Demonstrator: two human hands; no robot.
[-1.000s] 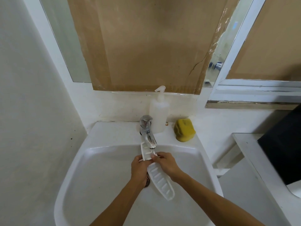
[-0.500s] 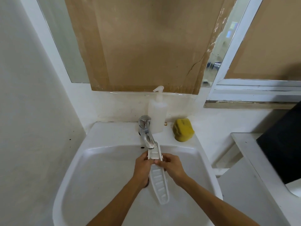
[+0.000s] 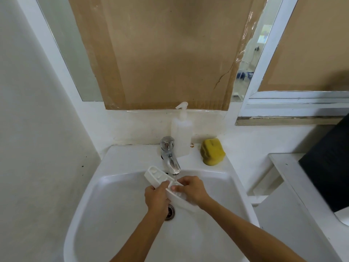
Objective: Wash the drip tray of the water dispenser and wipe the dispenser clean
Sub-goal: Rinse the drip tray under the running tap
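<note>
**Drip tray held under the running tap**

Both hands were over the white ceramic washbasin (image 3: 117, 186), holding the long white plastic drip tray (image 3: 160, 177) slantwise beneath the spout of the chrome tap (image 3: 170, 157). The tray's far end pointed up and to the left, just beside the spout; its near end dipped toward the right, above the metal drain (image 3: 171, 212). A thin stream of water ran from the spout onto the tray's middle.

The left hand (image 3: 156, 197) gripped the tray from the left side, its fingers curled round the edge, thumb on top. The right hand (image 3: 192, 190) held the tray from the right, its fingers (image 3: 181, 181) bent over the upper face where the water landed; whether they pinched or merely pressed there I could not tell.

On the basin's back ledge stood a translucent white pump bottle (image 3: 181, 135) just behind the tap, and a yellow sponge (image 3: 212, 151) lay to its right. A brown cardboard sheet (image 3: 166, 53) covered the mirror above.
</note>
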